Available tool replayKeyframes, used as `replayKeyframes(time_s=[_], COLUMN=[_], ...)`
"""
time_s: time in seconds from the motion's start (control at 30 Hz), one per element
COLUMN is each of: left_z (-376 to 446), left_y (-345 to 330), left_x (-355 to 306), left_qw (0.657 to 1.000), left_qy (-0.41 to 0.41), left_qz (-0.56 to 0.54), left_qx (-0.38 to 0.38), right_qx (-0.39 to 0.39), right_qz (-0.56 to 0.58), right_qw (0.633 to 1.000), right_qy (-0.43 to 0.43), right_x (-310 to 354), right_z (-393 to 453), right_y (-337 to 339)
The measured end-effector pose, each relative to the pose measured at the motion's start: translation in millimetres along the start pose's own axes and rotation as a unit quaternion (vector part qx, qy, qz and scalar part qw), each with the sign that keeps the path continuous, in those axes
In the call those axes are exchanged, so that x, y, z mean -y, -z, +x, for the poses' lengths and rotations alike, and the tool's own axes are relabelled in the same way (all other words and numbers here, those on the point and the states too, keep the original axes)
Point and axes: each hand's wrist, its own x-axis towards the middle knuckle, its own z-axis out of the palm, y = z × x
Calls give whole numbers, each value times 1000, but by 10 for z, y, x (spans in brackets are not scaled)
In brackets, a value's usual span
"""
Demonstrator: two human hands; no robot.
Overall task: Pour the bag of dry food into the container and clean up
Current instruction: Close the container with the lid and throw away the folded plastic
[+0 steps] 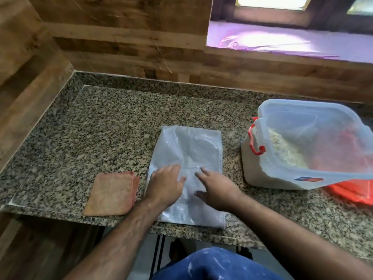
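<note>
left hand (165,184): palm down, fingers spread and straight, pressed flat on the left half of the bag (189,152). right hand (217,189): palm down, fingers spread and extended, resting on the right half of the same bag, thumb toward 9 o'clock. hands side by side, close but apart, fingertips toward 12 o'clock. nothing pinched or gripped by either hand.

bag: translucent white woven plastic, flattened, looks emptied, lying lengthwise on the granite counter (113,128) from 6 to 12 o'clock, near end at the counter's front edge.

folded orange cloth (112,194): flat on the counter at 9 o'clock of the left hand, just beside the bag's left edge, apart from it.

container (302,150): clear plastic with red latch, at 2 o'clock of the right hand, near the bag's right side, lid off, partly filled with pale dry food (284,148). red lid (355,191): at 4 o'clock of the container, partly under its corner and cut by the frame edge.

wood-panel wall (129,47): behind the counter at 12 o'clock.
</note>
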Motion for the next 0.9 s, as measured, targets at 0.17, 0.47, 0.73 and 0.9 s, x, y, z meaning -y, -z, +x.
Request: replayKeyframes(time_s=[0.17,0.47,0.73,0.9], left_z=[207,420,628,712], left_y=[597,698,194,150], left_x=[-813,-2912,-3625,-3612], left_qw=[965,908,928,933], left_qy=[-101,-352,-319,-285], left_qz=[-131,-112,193,209], left_qx=[-206,-197,4,73], right_qx=[-280,-551,-539,-301], right_qz=[157,132,161,29], right_qw=[940,823,801,926], right_qy=[117,-48,-205,-226], right_x=[-227,-2087,-3621,-4137], right_z=[-727,-1752,-2054,-2020], right_y=[1162,1787,487,-333])
